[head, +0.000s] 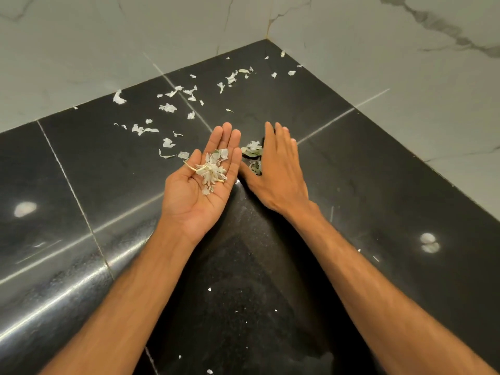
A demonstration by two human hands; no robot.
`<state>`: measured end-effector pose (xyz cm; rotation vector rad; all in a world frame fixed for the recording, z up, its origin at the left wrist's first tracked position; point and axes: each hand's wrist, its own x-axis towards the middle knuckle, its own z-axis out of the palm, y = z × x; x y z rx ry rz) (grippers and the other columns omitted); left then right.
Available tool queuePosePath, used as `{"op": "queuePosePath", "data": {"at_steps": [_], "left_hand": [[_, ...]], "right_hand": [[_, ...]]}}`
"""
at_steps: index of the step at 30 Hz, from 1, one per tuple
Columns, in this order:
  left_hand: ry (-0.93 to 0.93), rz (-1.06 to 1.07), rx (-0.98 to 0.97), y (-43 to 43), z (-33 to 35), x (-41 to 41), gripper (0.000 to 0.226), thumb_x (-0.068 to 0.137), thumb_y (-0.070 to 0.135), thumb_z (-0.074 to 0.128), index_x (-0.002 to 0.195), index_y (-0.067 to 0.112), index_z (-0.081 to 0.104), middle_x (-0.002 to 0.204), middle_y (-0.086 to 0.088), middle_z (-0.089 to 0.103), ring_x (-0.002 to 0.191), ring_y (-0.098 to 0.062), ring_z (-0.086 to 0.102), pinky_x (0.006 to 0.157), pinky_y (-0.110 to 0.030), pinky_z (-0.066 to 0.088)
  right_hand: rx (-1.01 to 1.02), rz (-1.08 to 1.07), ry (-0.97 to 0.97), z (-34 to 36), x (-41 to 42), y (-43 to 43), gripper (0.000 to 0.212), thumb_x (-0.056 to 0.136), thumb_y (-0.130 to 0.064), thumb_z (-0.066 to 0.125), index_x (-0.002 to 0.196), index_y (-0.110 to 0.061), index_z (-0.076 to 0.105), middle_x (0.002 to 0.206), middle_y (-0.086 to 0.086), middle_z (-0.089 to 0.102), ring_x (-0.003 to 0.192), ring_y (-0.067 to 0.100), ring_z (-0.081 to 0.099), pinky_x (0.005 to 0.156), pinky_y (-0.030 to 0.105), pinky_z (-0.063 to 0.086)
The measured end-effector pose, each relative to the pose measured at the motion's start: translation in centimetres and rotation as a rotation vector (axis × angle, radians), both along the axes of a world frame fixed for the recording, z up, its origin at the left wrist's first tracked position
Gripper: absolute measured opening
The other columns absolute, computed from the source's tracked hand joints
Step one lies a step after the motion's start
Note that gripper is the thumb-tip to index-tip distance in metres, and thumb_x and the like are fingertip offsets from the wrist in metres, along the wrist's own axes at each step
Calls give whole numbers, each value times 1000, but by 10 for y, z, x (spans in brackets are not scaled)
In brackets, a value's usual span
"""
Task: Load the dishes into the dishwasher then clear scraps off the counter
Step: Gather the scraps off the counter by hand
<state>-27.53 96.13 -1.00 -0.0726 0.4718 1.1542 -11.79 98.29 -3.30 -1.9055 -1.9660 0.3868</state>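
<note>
The black stone counter (351,185) fills most of your view and runs back into a corner of pale marbled wall (81,50). Both your forearms reach in over it.

Your left hand (200,182) lies palm up, fingers straight and close together, nothing gripped. It carries a loose heap of white scraps (212,169) on the palm and the base of the fingers.

Your right hand (278,174) is just beside it, palm down and flat, fingers straight and pointing toward the corner, thumb spread out toward the left hand. Whether the palm touches the stone you cannot tell.

Scattered scraps (167,107) lie beyond and left of your left fingertips. Their band stretches from near that hand back toward the corner.

A small clump of green and white scraps (253,150) sits on the counter between your two hands, in the crook between your right thumb and forefinger, touching that hand's edge.

A thin pale stem (190,167) lies crosswise in the left palm, one end by the thumb, the other in the heap.
</note>
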Motion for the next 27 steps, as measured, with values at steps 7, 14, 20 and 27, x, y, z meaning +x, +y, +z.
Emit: {"op": "queuePosePath", "data": {"at_steps": [7, 14, 20, 27], "left_hand": [[-21, 9, 10, -4, 2, -4, 45, 110, 21, 28, 140, 0, 54, 148, -12, 54, 138, -31, 50, 121, -40, 32], [-40, 2, 44, -10, 3, -7, 46, 108, 21, 29, 135, -3, 57, 146, -14, 55, 137, -32, 51, 120, -41, 34], [-45, -9, 64, -16, 4, -5, 46, 108, 20, 30, 136, -5, 56, 147, -16, 53, 139, -32, 48, 122, -41, 31], [-29, -2, 66, -25, 5, -12, 44, 109, 19, 29, 137, -3, 55, 147, -14, 53, 139, -30, 49, 122, -39, 31]], "right_hand": [[380, 54, 206, -3, -1, -1, 18, 96, -20, 67, 106, -8, 76, 112, 5, 67, 102, 16, 64, 89, 27, 54], [407, 4, 330, 9, 31, -8, 24, 84, -22, 80, 106, -13, 76, 107, -3, 72, 101, 6, 65, 94, 16, 48], [310, 153, 248, 20, 15, 13, 30, 87, -40, 74, 110, -21, 74, 110, -9, 71, 107, 4, 62, 103, 31, 47], [257, 293, 148, 16, 1, 30, 12, 92, -29, 66, 88, -21, 74, 91, -11, 71, 87, 3, 63, 118, 48, 33]]}}
